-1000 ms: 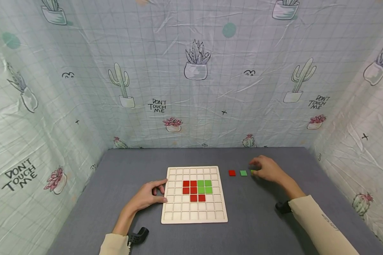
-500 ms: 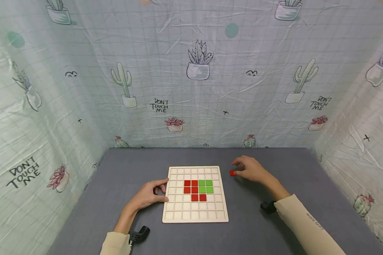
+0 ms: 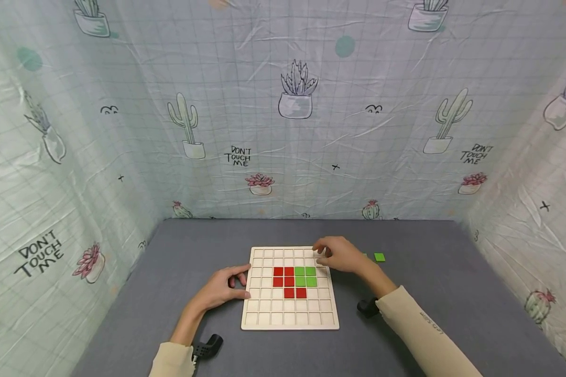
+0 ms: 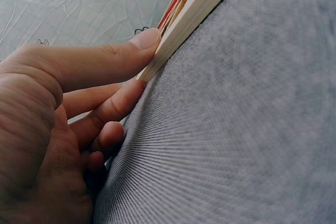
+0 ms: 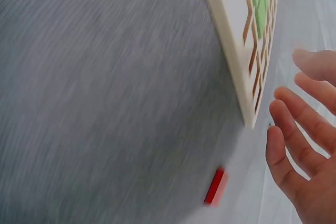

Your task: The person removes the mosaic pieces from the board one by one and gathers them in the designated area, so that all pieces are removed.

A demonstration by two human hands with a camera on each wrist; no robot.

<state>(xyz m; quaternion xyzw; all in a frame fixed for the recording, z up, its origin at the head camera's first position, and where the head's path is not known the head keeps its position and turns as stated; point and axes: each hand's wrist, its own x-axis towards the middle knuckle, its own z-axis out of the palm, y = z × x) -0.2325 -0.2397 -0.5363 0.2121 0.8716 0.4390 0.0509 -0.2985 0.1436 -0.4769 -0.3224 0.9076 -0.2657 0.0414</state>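
A pale wooden grid board (image 3: 264,318) lies on the grey table, with several red tiles (image 3: 283,277) and several green tiles (image 3: 305,276) in its middle squares. My left hand (image 3: 219,289) steadies the board's left edge; in the left wrist view the thumb (image 4: 113,64) lies straight, its tip against the wooden rim. Over the board's far right corner hovers my right hand (image 3: 341,254). In the right wrist view its fingers (image 5: 302,114) are loosely bent and hold nothing. A loose red tile (image 5: 216,186) lies below it on the table, hidden in the head view.
To the right of my right hand lies a loose green tile (image 3: 379,257); a sliver of another green tile (image 3: 365,255) shows beside the wrist. A patterned cloth wall (image 3: 302,157) rises behind the table (image 3: 198,235).
My right hand has moved left, passing over the row of loose tiles to the board's far right corner. The loose tiles stay on the table. My left hand keeps its place at the board.
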